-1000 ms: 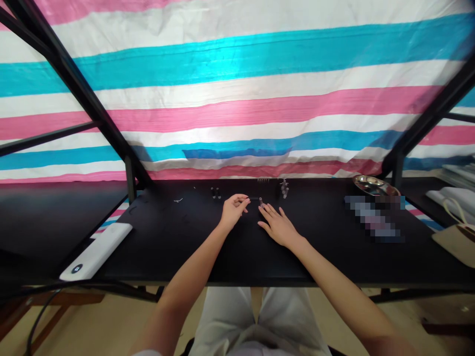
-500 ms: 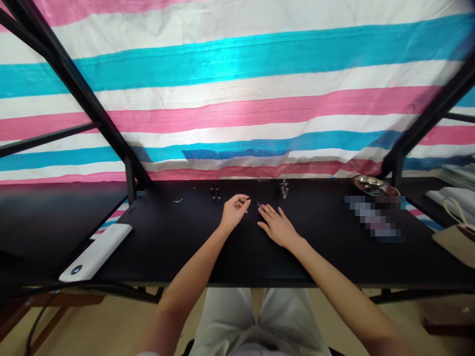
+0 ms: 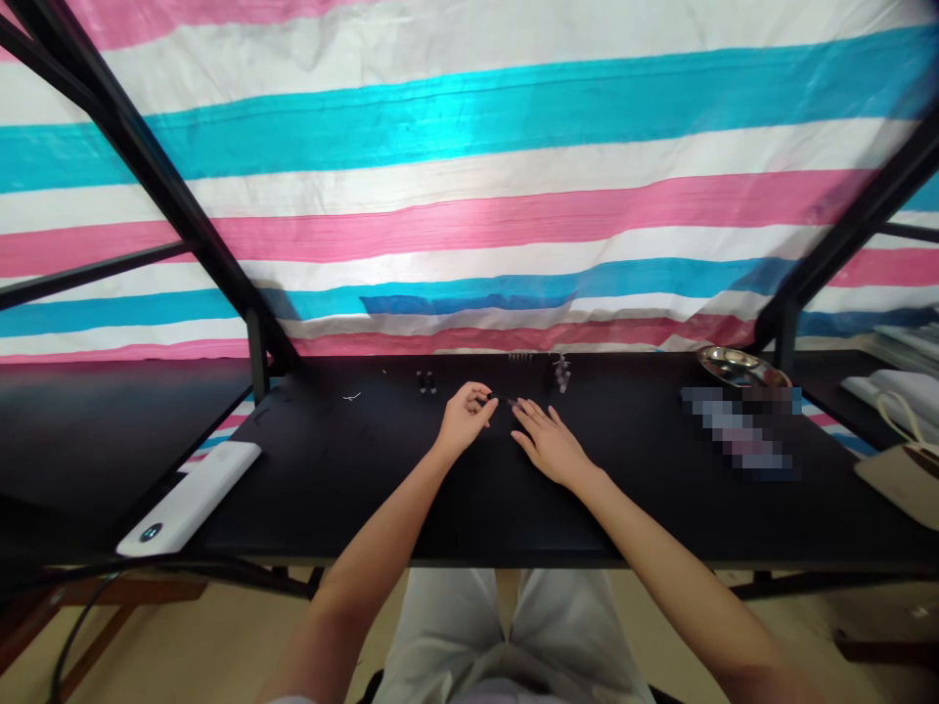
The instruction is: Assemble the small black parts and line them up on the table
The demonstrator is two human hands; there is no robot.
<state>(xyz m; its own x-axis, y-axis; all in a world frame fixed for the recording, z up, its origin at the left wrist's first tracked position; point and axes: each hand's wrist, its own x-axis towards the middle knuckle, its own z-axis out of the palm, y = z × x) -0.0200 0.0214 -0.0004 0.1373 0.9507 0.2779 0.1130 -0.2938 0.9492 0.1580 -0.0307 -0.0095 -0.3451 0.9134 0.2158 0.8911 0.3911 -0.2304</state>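
My left hand is closed in a pinch around one end of a small thin dark piece, too small to make out its kind. Palm down, my right hand has its fingers stretched out, and the fingertips rest at the piece's other end. Beyond my left hand stand two small dark pieces with pale ends. A cluster of small greyish, see-through pieces lies past my right hand. Near the back edge is a row of tiny pale pieces.
White thread-like scraps lie at the left on the black table. A long white device sits at the left edge. A shiny metal dish stands back right, with a blurred-out patch before it. Striped sheeting hangs behind.
The fingers of my left hand have shifted slightly, with the thumb lower and further out. My right hand has moved a little to the right. The other things stay put.
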